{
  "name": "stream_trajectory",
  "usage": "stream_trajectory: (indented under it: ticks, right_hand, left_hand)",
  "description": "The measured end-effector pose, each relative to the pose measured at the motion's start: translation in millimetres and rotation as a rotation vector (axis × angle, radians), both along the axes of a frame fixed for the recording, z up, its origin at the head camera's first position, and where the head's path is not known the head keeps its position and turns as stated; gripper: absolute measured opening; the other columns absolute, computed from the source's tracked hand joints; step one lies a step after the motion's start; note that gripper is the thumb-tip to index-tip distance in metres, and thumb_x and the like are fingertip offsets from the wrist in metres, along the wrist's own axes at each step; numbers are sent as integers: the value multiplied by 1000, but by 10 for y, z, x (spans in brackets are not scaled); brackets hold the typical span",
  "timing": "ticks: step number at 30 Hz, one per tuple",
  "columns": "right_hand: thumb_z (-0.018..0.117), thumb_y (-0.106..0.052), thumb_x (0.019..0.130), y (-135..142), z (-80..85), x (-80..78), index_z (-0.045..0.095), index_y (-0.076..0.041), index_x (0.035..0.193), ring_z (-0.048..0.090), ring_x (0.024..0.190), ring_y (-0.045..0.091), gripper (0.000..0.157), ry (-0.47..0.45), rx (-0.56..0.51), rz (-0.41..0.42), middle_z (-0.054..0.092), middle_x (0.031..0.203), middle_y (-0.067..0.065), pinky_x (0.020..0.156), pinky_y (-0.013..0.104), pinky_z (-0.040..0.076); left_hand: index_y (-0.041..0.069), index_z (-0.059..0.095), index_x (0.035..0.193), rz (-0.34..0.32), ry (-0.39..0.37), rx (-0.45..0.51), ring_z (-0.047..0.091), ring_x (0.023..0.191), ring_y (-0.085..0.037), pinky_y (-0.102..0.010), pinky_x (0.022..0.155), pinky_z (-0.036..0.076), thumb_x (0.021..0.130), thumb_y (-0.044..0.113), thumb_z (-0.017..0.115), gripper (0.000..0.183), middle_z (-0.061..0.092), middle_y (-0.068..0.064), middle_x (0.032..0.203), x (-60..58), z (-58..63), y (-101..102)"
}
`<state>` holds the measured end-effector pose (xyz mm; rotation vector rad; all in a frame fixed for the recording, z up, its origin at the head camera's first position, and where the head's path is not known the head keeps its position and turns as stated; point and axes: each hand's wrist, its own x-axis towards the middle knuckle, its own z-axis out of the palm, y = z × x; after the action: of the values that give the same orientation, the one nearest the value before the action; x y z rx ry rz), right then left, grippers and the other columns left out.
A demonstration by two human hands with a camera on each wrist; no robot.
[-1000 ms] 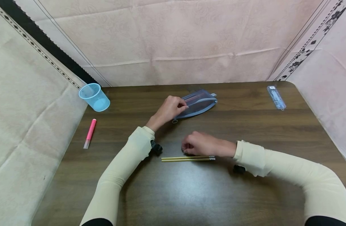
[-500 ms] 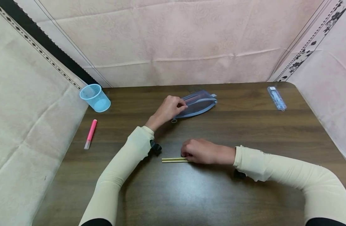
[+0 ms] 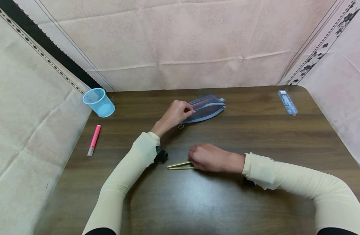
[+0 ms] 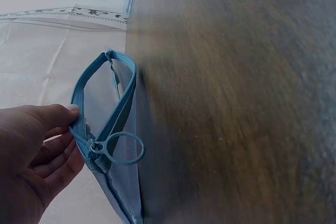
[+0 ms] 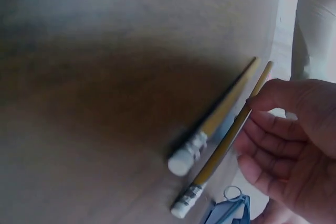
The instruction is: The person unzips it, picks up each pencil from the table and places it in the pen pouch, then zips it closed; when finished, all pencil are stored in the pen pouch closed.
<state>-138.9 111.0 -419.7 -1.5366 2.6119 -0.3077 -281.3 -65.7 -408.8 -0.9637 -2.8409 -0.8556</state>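
Observation:
My left hand (image 3: 177,112) pinches the rim of a blue mesh zip pouch (image 3: 204,109) at the far middle of the table. In the left wrist view the pouch's zip opening (image 4: 105,98) gapes, and a ring pull (image 4: 126,149) hangs at its near end. Closer in, my right hand (image 3: 210,158) pinches a gold pencil (image 5: 226,142) between thumb and fingers. A second gold pencil (image 5: 220,114) lies on the table beside it. Both have white erasers, which my hand hides in the head view; their other ends point left, spread in a narrow V.
A light blue cup (image 3: 99,102) stands at the table's back left corner, with a pink marker (image 3: 94,140) lying nearer. Toward the back right lies a small pale blue case (image 3: 287,102). Pale cloth (image 3: 180,45) hangs behind the wooden table (image 3: 256,130).
My right hand came nearer onto the pencils and took hold of one, which has swung away from the other at an angle. My left hand stays on the pouch.

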Motion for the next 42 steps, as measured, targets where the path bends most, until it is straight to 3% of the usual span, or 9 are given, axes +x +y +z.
stream_trajectory:
  ticks: [6, 10, 17, 22, 27, 30, 35, 38, 42]
  right_hand:
    - [69, -13, 92, 47, 40, -59, 64, -17, 89, 54, 78, 7, 8, -67, -60, 64, 57, 82, -9, 76, 27, 50]
    - [66, -12, 96, 100, 80, -104, 68, -16, 97, 56, 84, 4, 4, -150, -99, 86, 62, 89, -9, 79, 23, 52]
    - [65, -11, 98, 165, 242, -166, 73, -8, 108, 63, 92, 4, 13, -259, -279, 91, 70, 100, -2, 80, 25, 57]
    - [66, -8, 97, 164, 317, -170, 71, -7, 106, 67, 89, 4, 10, -288, -413, 49, 72, 97, 0, 79, 28, 59]
    - [70, -4, 92, 135, 324, -158, 70, -6, 99, 71, 85, 7, 8, -379, -571, -75, 75, 93, 3, 77, 26, 60]
    - [70, 1, 91, 117, 317, -166, 70, -1, 97, 74, 86, 12, 7, -573, -710, -170, 77, 94, 12, 78, 31, 61]
    - [66, 5, 93, 102, 308, -211, 65, 10, 107, 76, 95, 22, 14, -1073, -978, -369, 75, 103, 22, 91, 48, 57]
    - [61, 5, 96, 116, 305, -256, 60, 12, 116, 75, 99, 21, 21, -1314, -1104, -504, 76, 104, 17, 96, 43, 55]
    - [52, 5, 101, 158, 300, -322, 54, 12, 125, 74, 100, 19, 24, -1535, -1215, -608, 74, 105, 12, 95, 34, 56]
  left_hand:
    - [10, 80, 103, -1, 2, 4, 67, 81, -9, -27, 76, 58, 98, 23, 67, 19, 76, -4, 98, 0, -13, -8]
    - [9, 80, 102, 0, 12, 19, 67, 79, -9, -27, 74, 57, 98, 22, 67, 18, 76, -4, 97, 4, -11, -13]
    - [9, 80, 102, 12, 21, 24, 67, 80, -10, -27, 74, 57, 98, 21, 68, 18, 77, -5, 97, 6, 7, -10]
    - [8, 80, 102, 12, 10, 13, 68, 81, -12, -27, 75, 57, 98, 21, 68, 18, 77, -6, 97, 10, 6, -7]
    - [7, 79, 102, 13, 3, 15, 68, 81, -13, -28, 75, 57, 98, 20, 68, 18, 77, -6, 97, 9, -1, -3]
    - [7, 79, 103, 21, -6, 13, 67, 81, -12, -28, 76, 57, 98, 20, 68, 17, 76, -6, 97, 3, -3, -2]
    - [7, 79, 103, 29, -16, 8, 65, 80, -13, -27, 76, 57, 97, 19, 69, 17, 76, -6, 98, 4, 4, 2]
    - [7, 79, 103, 29, -14, 0, 64, 79, -14, -27, 75, 57, 96, 19, 70, 17, 76, -6, 98, 3, 9, 5]
    - [6, 79, 103, 27, 0, -6, 65, 79, -14, -28, 75, 57, 97, 19, 69, 18, 77, -7, 98, -7, 12, 8]
